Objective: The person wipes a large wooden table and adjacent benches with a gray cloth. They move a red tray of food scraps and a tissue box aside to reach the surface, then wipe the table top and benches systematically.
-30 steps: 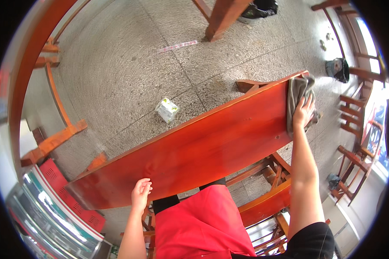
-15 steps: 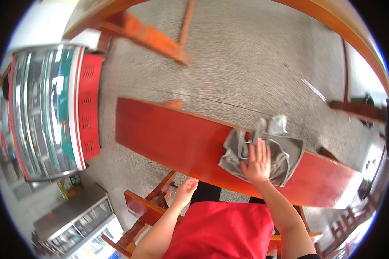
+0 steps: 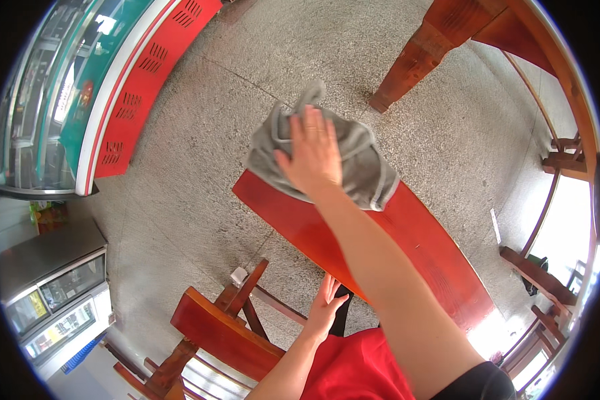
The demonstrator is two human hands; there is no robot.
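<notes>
A grey cloth (image 3: 363, 160) is bunched over the far left end of a long, narrow red wooden bench (image 3: 407, 240), with part of it hanging past the end. My right hand (image 3: 317, 157) lies flat on top of the cloth, fingers stretched out and thumb apart. The arm reaches across the bench from the lower right. By the bench's near edge is my left hand (image 3: 323, 310), holding nothing, its fingers extended and thumb apart. Whether its fingertips touch the edge I cannot tell.
A red wooden seat (image 3: 223, 333) stands at the lower left, near my left forearm. A glass-fronted display case with a red base (image 3: 137, 100) is at the upper left; a low glass-doored cabinet (image 3: 53, 267) sits below it. Thick wooden furniture legs (image 3: 413, 63) stand at the upper right.
My right hand and the cloth have moved from the bench's right part to its far left end. My left hand has moved right and extended its fingers. The whole view has turned.
</notes>
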